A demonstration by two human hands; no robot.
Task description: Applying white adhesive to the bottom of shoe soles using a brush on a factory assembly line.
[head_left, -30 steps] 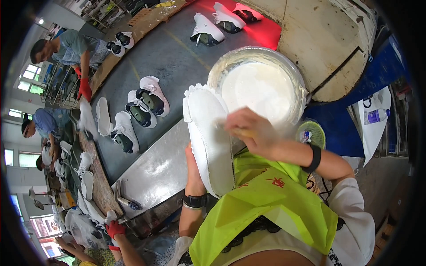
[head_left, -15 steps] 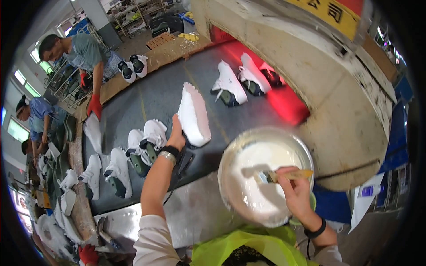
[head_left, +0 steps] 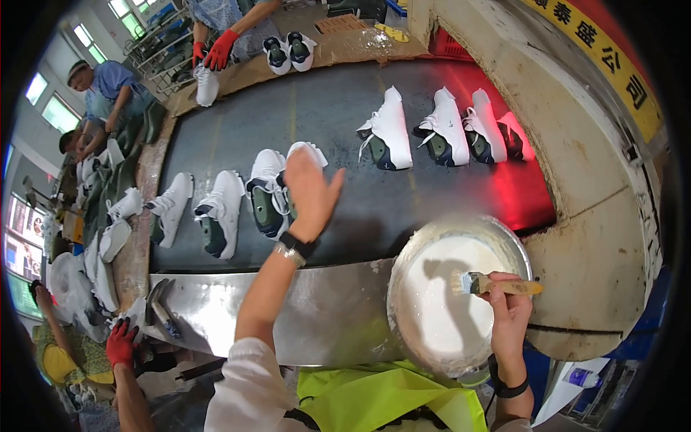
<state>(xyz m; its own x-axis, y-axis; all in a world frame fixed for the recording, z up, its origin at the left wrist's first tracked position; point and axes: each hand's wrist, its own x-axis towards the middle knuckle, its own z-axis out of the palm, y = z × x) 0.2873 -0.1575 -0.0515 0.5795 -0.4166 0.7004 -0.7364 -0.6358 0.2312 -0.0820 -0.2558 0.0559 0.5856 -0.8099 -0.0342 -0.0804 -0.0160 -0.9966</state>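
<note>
In my right hand [head_left: 510, 311] is a paintbrush [head_left: 515, 286] with a wooden handle, its bristles above the white liquid [head_left: 439, 317] in a round metal bowl [head_left: 397, 327]. My left hand [head_left: 311, 193] is over a white sneaker [head_left: 308, 153], thumb spread out to the right; whether it touches the shoe I cannot tell. To its left on the dark conveyor belt [head_left: 345, 205] are more white and dark green sneakers, the nearest one [head_left: 266, 191] close beside the hand. Farther right lies another white sneaker [head_left: 389, 133] with loose laces.
Several sneakers stand toward the red-lit opening [head_left: 522, 187] of a beige machine [head_left: 597, 237]. A metal ledge [head_left: 324, 309] runs along the belt's near side. Pincers [head_left: 162, 309] rest at its left end. Co-workers in red gloves [head_left: 222, 50] work across the belt and at lower left.
My left hand has let go of the white sneaker, which now lies on the belt at the right, and has moved over another one. The brush stays above the bowl. My view has shifted.
</note>
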